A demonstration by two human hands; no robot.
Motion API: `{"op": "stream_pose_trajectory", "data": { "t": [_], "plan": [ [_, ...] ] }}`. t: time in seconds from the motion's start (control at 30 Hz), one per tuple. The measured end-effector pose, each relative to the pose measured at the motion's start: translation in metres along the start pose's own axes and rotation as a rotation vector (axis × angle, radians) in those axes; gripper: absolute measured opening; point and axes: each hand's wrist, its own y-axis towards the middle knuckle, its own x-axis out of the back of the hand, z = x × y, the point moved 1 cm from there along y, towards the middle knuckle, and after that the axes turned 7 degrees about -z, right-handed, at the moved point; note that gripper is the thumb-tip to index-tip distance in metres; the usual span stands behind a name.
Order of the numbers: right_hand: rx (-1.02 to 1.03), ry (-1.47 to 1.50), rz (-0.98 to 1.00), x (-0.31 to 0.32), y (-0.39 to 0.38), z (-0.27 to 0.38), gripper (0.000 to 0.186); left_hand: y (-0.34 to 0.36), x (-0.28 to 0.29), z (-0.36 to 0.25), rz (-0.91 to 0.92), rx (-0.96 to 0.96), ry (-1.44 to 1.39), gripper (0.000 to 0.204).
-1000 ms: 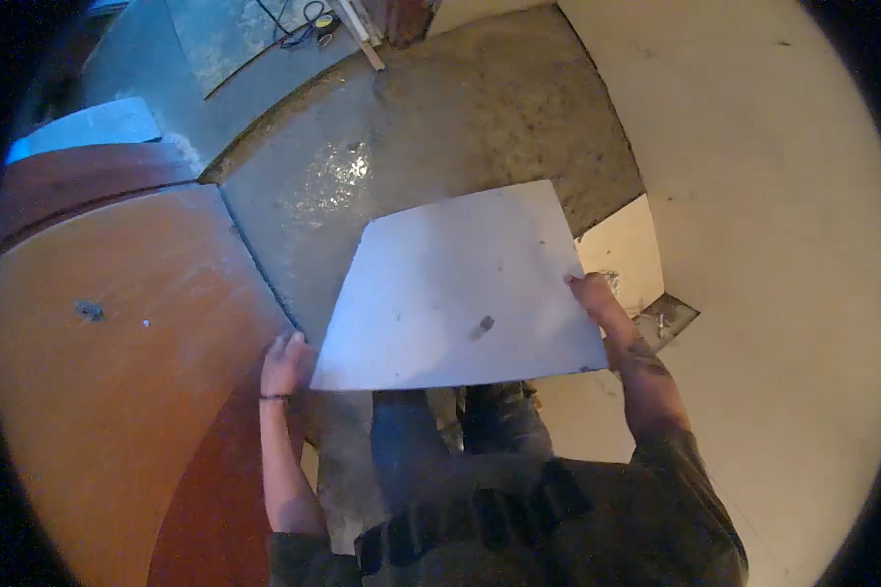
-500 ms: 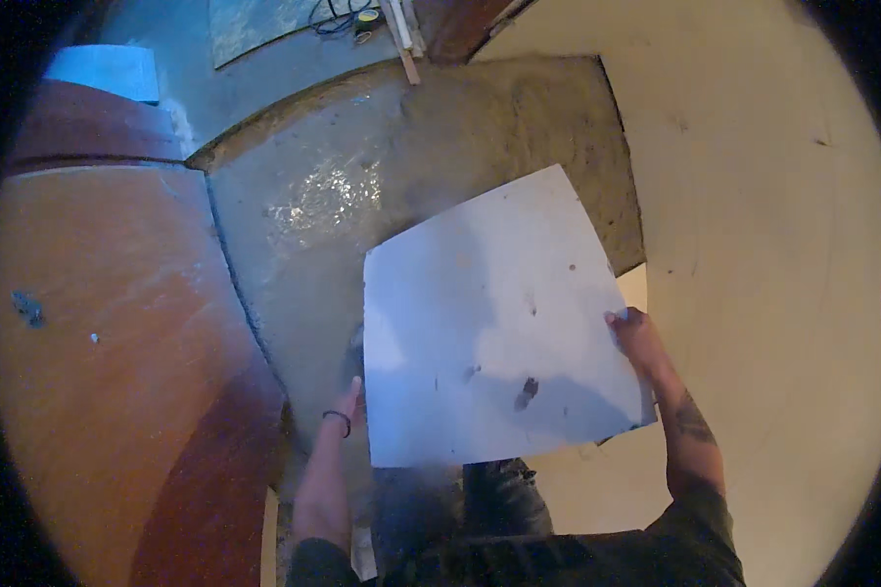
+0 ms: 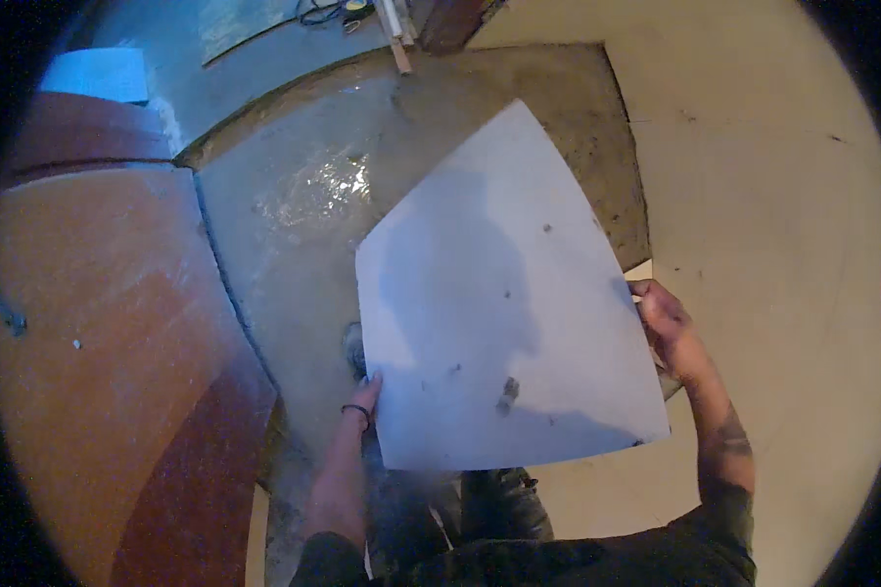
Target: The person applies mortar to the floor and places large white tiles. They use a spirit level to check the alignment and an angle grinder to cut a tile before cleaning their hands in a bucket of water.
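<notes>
A large white tile (image 3: 460,284) with several dark smudges and a shadow across it hangs tilted in front of my body, above the floor. At its left edge, near the lower corner, my left hand (image 3: 365,393) grips it, with a dark band round the wrist. My right hand (image 3: 668,318) is at the right edge, fingers curled at the rim and partly hidden behind it. Beneath the tile lies a grey-brown, rough floor patch (image 3: 303,225) with a wet sheen. The tile covers much of that patch.
Smooth beige flooring (image 3: 754,293) borders the patch on the right, reddish-brown flooring (image 3: 98,264) on the left. At the back lie pale strips (image 3: 394,29), a black cord (image 3: 318,12) and a flat panel (image 3: 245,24). A dark shoe (image 3: 354,350) shows beside the tile.
The tile has turned and tilted, its far corner moving farther away and left. My right hand has shifted outward and up along its edge; my left hand has moved slightly right.
</notes>
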Motion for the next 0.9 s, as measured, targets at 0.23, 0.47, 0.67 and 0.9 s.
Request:
{"op": "stream_pose_trajectory", "data": {
  "t": [0.23, 0.47, 0.67, 0.9],
  "plan": [
    [0.129, 0.704, -0.1, -0.056, -0.037, -0.012, 0.064, -0.063, -0.037, -0.063, 0.058, 0.213, -0.155, 0.057],
    [0.299, 0.004, -0.543, -0.109, -0.032, 0.045, 0.052, -0.019, -0.053, -0.042, 0.238, 0.132, -0.491, 0.056],
    [0.338, 0.004, -0.569, -0.071, -0.009, 0.061, 0.04, -0.012, -0.09, -0.071, 0.13, 0.203, -0.187, 0.062],
    [0.875, 0.134, -0.414, -0.107, 0.027, 0.067, 0.02, 0.08, -0.075, -0.102, 0.282, -0.043, -0.687, 0.058]
  ]
}}
